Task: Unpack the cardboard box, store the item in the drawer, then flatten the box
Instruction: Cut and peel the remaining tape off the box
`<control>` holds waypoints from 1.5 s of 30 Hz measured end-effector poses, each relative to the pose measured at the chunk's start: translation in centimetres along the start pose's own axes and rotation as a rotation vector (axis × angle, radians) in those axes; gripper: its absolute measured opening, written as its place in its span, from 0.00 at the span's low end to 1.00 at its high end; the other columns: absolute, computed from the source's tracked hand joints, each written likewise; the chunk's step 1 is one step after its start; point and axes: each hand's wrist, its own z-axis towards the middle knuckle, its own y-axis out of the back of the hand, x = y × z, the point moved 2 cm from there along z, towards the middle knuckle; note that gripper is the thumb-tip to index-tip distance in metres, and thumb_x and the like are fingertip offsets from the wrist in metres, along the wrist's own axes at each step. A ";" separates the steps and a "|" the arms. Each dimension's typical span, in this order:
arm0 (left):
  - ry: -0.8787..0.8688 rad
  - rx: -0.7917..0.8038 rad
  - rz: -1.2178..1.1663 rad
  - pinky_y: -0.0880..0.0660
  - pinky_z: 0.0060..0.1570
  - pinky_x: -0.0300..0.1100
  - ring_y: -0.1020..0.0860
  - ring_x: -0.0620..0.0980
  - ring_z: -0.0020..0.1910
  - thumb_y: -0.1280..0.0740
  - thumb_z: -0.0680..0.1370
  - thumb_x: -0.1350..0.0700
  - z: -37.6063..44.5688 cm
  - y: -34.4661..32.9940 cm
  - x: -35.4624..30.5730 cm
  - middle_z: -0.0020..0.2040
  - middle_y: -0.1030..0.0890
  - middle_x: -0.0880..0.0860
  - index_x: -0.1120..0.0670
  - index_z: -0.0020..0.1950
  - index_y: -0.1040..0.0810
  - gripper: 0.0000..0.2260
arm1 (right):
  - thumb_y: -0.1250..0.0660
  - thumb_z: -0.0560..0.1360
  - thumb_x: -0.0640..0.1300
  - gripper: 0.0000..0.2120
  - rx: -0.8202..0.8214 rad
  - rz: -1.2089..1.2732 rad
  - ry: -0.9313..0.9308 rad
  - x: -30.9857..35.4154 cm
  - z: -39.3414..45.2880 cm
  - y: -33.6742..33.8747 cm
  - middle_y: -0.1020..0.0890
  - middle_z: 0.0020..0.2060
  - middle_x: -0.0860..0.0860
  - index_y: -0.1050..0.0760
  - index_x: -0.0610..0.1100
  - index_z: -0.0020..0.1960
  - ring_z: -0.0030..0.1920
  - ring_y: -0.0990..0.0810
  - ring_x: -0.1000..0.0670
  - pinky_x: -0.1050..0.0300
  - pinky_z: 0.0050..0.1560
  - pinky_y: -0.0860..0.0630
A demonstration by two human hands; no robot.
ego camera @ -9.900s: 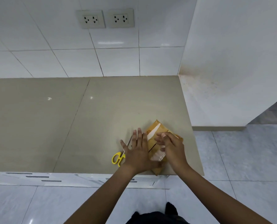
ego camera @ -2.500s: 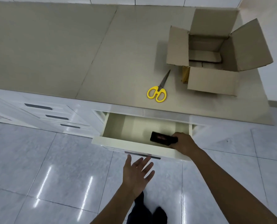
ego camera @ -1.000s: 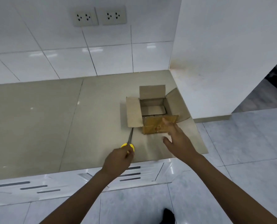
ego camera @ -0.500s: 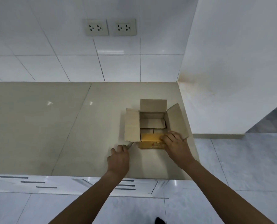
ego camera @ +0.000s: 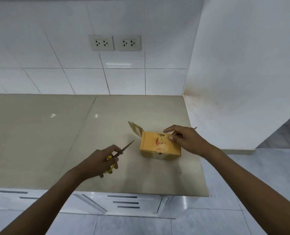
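Note:
The cardboard box point(ego camera: 157, 145) lies turned over on the beige counter point(ego camera: 73, 141), its taped yellow-brown bottom facing up and one flap sticking out at its far left. My right hand point(ego camera: 183, 139) rests on the box's far right corner, fingers gripping its top edge. My left hand point(ego camera: 100, 161) holds yellow-handled scissors point(ego camera: 119, 155) just left of the box, blades closed and pointing up-right toward it, tip a short way from the box. The drawers point(ego camera: 124, 202) under the counter are all closed; the stored item is not visible.
White tiled wall with two double sockets point(ego camera: 114, 42) behind the counter. A white side wall point(ego camera: 234, 82) borders the counter's right end. The counter's front edge runs just below my left hand. Grey tiled floor point(ego camera: 242, 167) lies to the right and below.
The box has been flipped from open side up to bottom side up. My left hand has picked the scissors up off the counter. The drawer, open 2.5 s ago, is closed.

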 end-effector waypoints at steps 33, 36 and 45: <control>-0.122 0.125 -0.197 0.30 0.23 0.35 0.27 0.43 0.24 0.26 0.73 0.52 7.8 1.0 -5.6 0.27 0.21 0.47 0.54 0.36 0.18 0.09 | 0.23 0.64 0.55 0.39 -0.001 -0.041 -0.029 -3.0 0.7 -0.9 0.34 0.72 0.57 0.35 0.55 0.71 0.76 0.50 0.56 0.60 0.69 0.49; -0.150 0.118 -0.193 0.30 0.21 0.34 0.28 0.42 0.22 0.26 0.73 0.53 8.1 1.1 -5.8 0.27 0.21 0.46 0.53 0.34 0.18 0.09 | 0.23 0.65 0.56 0.39 0.003 -0.041 -0.028 -3.1 0.8 -0.9 0.34 0.72 0.58 0.35 0.55 0.71 0.76 0.50 0.56 0.59 0.69 0.49; -0.131 0.093 -0.170 0.32 0.21 0.35 0.30 0.43 0.22 0.26 0.73 0.50 8.1 3.0 -4.4 0.29 0.21 0.49 0.53 0.34 0.19 0.10 | 0.23 0.64 0.56 0.39 -0.011 -0.029 -0.022 -3.2 0.7 -1.0 0.33 0.71 0.58 0.34 0.55 0.71 0.75 0.49 0.56 0.60 0.69 0.48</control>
